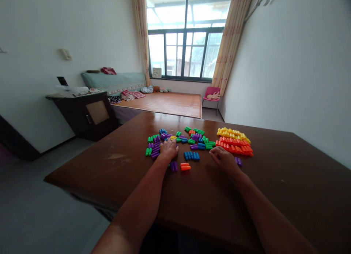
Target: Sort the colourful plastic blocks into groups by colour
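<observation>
My left hand (pixel 169 150) reaches palm down among loose plastic connector pieces, its fingers spread forward. A yellow piece (pixel 173 137) lies at its fingertips; whether they press on it I cannot tell. Purple pieces (pixel 155 150) and green pieces (pixel 148 151) lie left of that hand. My right hand (pixel 222 157) is near the table top with loosely bent fingers apart, and no piece shows in them. Just beyond it are rows of orange pieces (pixel 234 147) and yellow pieces (pixel 233 134). Between the hands sit a blue group (pixel 191 156) and an orange group (pixel 185 167).
The dark brown table (pixel 115 166) has its left edge and far right corner in view. A small purple group (pixel 238 161) lies beside my right wrist. Behind the table are a bed (pixel 170 102), a dark cabinet (pixel 93 113) and a pink chair (pixel 212 91).
</observation>
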A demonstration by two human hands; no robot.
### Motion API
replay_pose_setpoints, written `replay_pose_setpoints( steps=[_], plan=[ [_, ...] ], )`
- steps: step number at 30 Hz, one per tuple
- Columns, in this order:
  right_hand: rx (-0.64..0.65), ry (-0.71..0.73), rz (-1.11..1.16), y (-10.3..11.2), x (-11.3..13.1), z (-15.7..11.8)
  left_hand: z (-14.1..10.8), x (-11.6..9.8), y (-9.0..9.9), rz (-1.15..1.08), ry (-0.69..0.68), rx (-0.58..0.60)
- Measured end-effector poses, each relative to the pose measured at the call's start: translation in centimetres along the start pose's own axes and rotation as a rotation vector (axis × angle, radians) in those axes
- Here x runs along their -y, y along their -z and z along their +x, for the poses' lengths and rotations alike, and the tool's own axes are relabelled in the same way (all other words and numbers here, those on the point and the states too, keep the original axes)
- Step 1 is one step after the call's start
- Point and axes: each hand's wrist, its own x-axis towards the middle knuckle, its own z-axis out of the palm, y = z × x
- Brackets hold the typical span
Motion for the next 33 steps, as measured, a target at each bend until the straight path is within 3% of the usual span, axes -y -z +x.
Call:
replay_pose_setpoints(
  steps=[6,10,14,20,24,28,30,33],
  plan=[
    [0.013,0.05,-0.001,-0.3,1.0,-0.1,1.0,0.1,-0.9,-0.244,-0.108,-0.02],
    [-0.016,0.058,0.05,-0.1,1.1,0.0,0.6,-1.3,-1.3,-0.459,-0.353,-0.094],
    [-0.057,0.053,0.201,-0.1,1.3,0.2,-0.7,-3.6,-1.7,-0.66,-0.611,-0.015],
    [0.069,0.046,0.38,-1.2,2.7,0.1,-2.2,-5.5,-1.9,-0.78,-0.785,0.019],
    [-0.058,-0.061,0.347,0.2,1.4,0.6,-1.8,-4.9,-1.3,-0.691,-0.766,0.04],
    [-0.345,-0.304,0.274,3.6,-3.6,0.9,-0.6,-3.5,-0.7,-0.508,-0.582,-0.116],
    [-0.367,-0.441,0.267,5.0,-6.5,0.5,-0.1,-2.9,-0.7,-0.426,-0.482,-0.146],
    [-0.27,-0.591,0.307,6.1,-9.5,-0.5,0.3,-2.2,-0.9,-0.326,-0.396,-0.118]
  ],
)
